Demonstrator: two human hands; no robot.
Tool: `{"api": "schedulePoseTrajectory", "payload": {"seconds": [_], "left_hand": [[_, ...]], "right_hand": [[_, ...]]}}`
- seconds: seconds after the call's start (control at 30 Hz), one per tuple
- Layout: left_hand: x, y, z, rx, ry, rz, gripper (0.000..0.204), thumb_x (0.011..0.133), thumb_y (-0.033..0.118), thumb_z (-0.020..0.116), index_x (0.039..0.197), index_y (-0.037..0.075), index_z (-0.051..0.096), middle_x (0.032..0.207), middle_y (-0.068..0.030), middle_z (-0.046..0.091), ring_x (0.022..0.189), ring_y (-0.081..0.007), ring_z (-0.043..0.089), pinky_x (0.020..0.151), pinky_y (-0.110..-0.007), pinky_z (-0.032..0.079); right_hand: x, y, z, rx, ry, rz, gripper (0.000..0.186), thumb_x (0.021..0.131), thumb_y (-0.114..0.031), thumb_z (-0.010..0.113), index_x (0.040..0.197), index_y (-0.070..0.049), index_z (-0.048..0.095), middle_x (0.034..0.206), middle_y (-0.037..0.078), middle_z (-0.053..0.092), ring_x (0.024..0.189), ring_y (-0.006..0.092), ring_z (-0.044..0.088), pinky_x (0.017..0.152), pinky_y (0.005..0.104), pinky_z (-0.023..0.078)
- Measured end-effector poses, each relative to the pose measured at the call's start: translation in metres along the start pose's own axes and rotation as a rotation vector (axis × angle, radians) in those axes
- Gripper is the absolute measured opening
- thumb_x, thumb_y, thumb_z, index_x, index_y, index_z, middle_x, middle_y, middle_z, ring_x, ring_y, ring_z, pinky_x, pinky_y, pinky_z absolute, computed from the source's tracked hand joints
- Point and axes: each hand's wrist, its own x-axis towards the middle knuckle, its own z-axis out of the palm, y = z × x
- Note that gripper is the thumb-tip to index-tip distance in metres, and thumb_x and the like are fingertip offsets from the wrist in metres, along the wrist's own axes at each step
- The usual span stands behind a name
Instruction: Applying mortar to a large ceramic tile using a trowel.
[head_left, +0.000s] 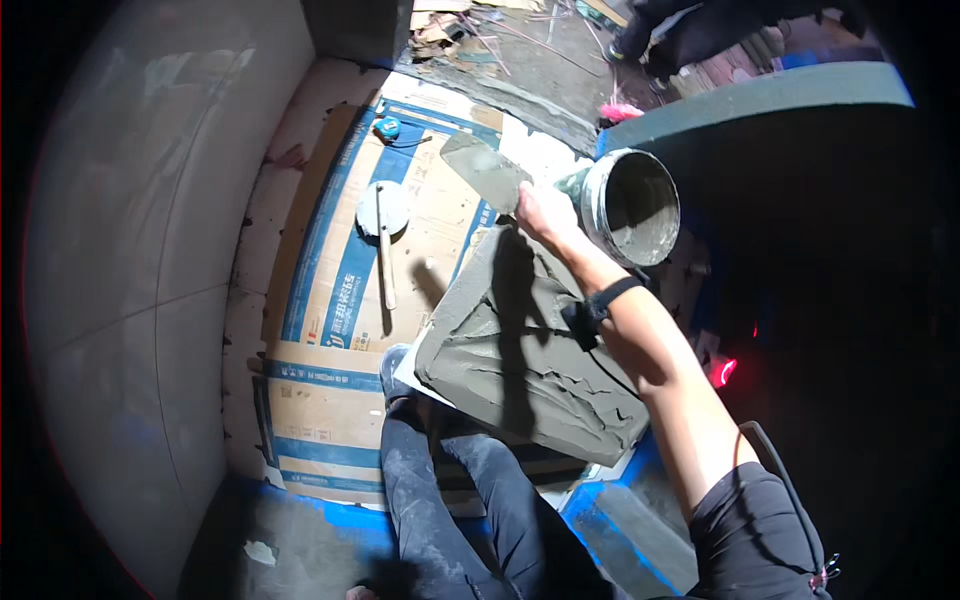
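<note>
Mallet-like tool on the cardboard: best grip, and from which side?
Probably the near half of its slim handle, from above on the person's side: it extends well past the round pale head and points back toward the person.

Dusty dark trousers (425, 515) go with a short black sleeve (748, 525), black wristband (615, 292) and greyish shoe (395, 368).

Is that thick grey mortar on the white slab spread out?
Spread, unevenly: ridged thick grey mortar covers most of the white slab.
</note>
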Motion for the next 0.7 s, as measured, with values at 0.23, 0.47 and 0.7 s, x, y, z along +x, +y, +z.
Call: {"api": "schedulePoseTrajectory", "payload": {"seconds": [0.23,0.47,0.7], "left_hand": [[-0.027,-0.091,0.075,0.554,0.385,0.999,0.017,0.098,0.011,0.060,0.111,0.000,0.064,0.100,-0.0118,0.067,0.090,-0.0249,0.063,0.082,-0.040,0.052],[-0.072,-0.094,0.157,-0.124,0.303,0.737,0.007,0.097,0.005,0.062,0.103,0.000,0.062,0.081,-0.0019,0.059,0.070,-0.0111,0.054,0.062,-0.026,0.046],[-0.106,-0.161,0.153,-0.078,0.460,0.644,0.014,0.095,0.010,0.063,0.102,-0.002,0.064,0.083,-0.0068,0.063,0.072,-0.0171,0.058,0.067,-0.034,0.051]], "right_hand": [[-0.074,-0.081,-0.059,0.041,-0.606,-0.203,0.033,0.083,-0.033,0.069,0.090,-0.001,0.065,0.087,0.026,0.069,0.088,0.0436,0.068,0.077,0.0533,0.055],[-0.142,-0.164,0.013,-0.073,-0.665,-0.364,0.026,0.089,-0.015,0.049,0.080,-0.002,0.070,0.082,0.025,0.071,0.078,0.0406,0.072,0.072,0.0502,0.058],[-0.129,-0.156,0.054,0.086,-0.372,-0.071,0.026,0.090,-0.022,0.055,0.091,0.002,0.066,0.085,0.027,0.070,0.081,0.0447,0.070,0.074,0.0524,0.057]]}}
